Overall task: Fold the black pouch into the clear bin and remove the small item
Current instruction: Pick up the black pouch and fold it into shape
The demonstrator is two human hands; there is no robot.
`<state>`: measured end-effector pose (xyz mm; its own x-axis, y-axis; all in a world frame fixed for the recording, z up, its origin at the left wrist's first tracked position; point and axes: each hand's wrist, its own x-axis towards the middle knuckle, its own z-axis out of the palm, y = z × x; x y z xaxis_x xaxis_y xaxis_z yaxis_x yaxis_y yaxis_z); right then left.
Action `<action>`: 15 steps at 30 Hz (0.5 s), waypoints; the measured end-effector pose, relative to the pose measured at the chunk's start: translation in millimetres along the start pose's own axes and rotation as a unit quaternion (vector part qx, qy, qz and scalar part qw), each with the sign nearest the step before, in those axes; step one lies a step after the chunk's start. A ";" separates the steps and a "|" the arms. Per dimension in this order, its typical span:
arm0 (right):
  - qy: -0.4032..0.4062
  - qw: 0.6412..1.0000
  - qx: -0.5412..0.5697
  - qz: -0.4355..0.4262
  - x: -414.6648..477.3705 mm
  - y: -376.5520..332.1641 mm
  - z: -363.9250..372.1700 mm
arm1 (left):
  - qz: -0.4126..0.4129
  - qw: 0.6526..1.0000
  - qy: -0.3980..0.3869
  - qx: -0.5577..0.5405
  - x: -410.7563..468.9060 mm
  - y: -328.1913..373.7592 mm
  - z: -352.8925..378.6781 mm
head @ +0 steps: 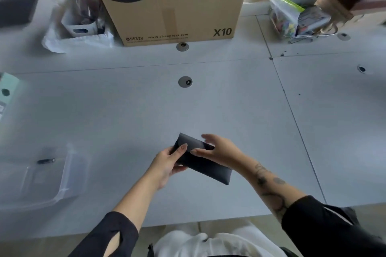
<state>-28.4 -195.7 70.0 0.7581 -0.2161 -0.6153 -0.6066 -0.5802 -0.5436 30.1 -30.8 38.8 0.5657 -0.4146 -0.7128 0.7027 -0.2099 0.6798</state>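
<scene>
The black pouch is a flat, folded rectangle held just above the grey table, near its front edge. My left hand grips its left end, thumb on top. My right hand rests on the pouch's upper edge with fingers spread over it. The clear bin sits at the left of the table, blurred. A small dark item lies inside it near its far side.
A large cardboard box stands at the back centre. A white container with dark things is to its left, a wire basket with bags at the back right. Round cable grommets dot the grey table.
</scene>
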 end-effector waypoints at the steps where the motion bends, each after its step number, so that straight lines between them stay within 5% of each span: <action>1: -0.020 1.000 -0.001 -0.011 -0.1 -3.5 -2.0 | -0.004 1.000 -0.008 0.001 0.8 1.4 1.8; 15: 0.020 0.998 0.060 -0.003 10.7 0.5 0.1 | 0.002 0.995 -0.051 -0.089 0.8 9.8 12.9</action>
<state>-20.6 -198.2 63.1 0.7698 -0.2452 -0.5893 -0.6238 -0.4845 -0.6133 31.9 -44.6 47.0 0.5279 -0.5050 -0.6829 0.7713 -0.0517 0.6344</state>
